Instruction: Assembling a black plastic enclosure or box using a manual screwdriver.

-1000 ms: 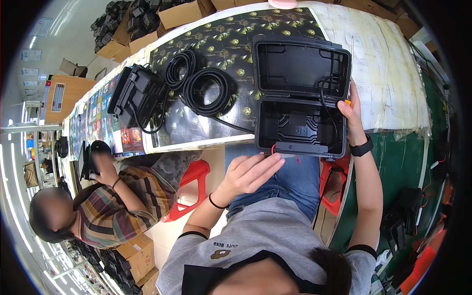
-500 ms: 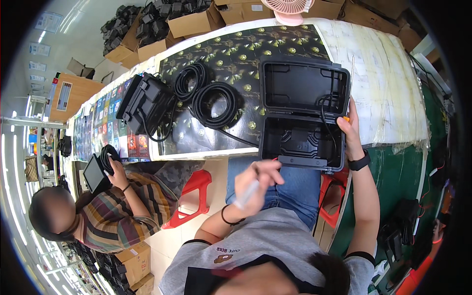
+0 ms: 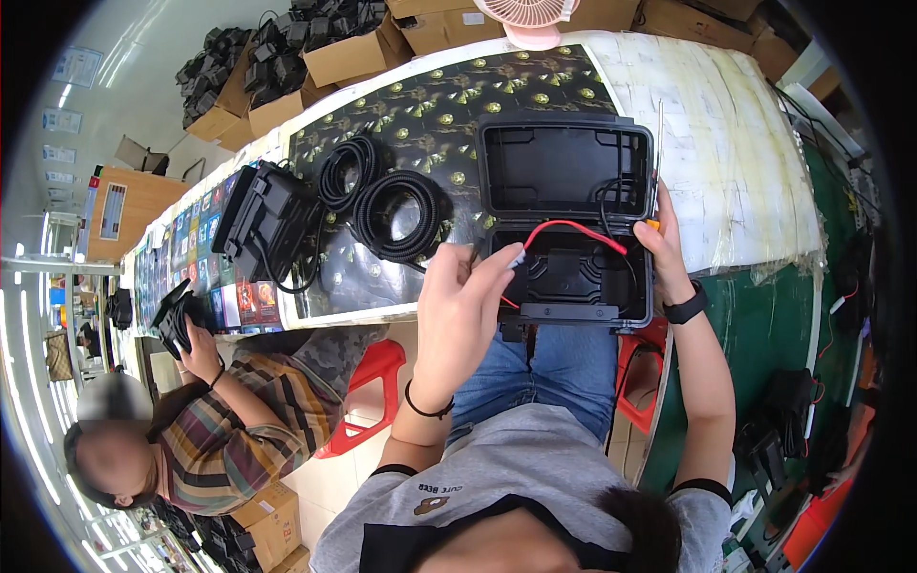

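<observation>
An opened black plastic box stands at the table's front edge, its lid tipped back. Over the box's left side, my left hand pinches a small white connector. A red wire arches from this connector across the box's inside. At the box's right side is my right hand, fingers behind the wall and thumb in front. It also grips a screwdriver with a thin upright shaft and an orange handle, mostly hidden. A black cable hangs from the lid into the box.
Coiled black corrugated tubing and a cable coil lie left of the box. Beyond them sits another black case. At the left a co-worker holds a black device. A pink fan stands at the back.
My left hand has come up from my lap to the box, bringing the white connector and red wire over it. My right hand keeps its hold. The co-worker's device has tilted.
</observation>
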`<move>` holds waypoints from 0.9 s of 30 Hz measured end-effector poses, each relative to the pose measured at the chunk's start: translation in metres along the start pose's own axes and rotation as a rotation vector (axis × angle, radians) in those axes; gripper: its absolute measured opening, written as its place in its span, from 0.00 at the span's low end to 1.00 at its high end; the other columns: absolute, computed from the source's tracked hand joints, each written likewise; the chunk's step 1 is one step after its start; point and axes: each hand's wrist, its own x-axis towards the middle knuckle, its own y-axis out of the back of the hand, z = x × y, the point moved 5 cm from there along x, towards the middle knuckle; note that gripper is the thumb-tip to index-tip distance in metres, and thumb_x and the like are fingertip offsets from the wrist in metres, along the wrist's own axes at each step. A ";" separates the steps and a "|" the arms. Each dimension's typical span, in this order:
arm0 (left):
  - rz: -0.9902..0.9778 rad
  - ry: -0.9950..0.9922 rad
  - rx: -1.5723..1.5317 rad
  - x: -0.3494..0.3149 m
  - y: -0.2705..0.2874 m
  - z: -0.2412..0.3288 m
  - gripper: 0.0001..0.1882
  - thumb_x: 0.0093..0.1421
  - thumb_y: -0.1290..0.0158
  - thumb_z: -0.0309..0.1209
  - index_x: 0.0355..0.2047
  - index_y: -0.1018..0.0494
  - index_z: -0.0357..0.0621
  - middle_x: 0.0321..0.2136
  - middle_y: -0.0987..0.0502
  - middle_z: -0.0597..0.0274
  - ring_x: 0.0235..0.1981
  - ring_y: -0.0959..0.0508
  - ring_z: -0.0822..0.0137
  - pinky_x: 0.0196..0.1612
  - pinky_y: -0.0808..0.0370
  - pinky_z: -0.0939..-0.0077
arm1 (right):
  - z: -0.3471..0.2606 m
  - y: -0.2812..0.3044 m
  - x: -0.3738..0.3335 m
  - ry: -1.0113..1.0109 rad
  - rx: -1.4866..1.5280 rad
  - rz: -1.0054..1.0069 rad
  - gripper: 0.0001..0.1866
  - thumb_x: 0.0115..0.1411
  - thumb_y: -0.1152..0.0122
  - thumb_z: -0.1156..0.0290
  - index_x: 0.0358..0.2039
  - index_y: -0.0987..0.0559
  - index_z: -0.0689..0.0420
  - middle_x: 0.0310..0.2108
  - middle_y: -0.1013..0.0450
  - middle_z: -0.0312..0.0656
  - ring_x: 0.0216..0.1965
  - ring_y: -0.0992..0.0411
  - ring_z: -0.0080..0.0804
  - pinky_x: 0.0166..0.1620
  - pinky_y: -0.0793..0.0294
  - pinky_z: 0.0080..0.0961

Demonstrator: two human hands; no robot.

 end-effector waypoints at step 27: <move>-0.231 -0.537 0.447 -0.024 -0.075 0.059 0.35 0.49 0.45 0.29 0.61 0.30 0.62 0.24 0.32 0.69 0.29 0.30 0.71 0.29 0.25 0.82 | 0.004 0.006 0.000 0.046 -0.076 -0.095 0.52 0.51 0.31 0.59 0.71 0.49 0.59 0.58 0.36 0.43 0.54 0.33 0.28 0.59 0.35 0.25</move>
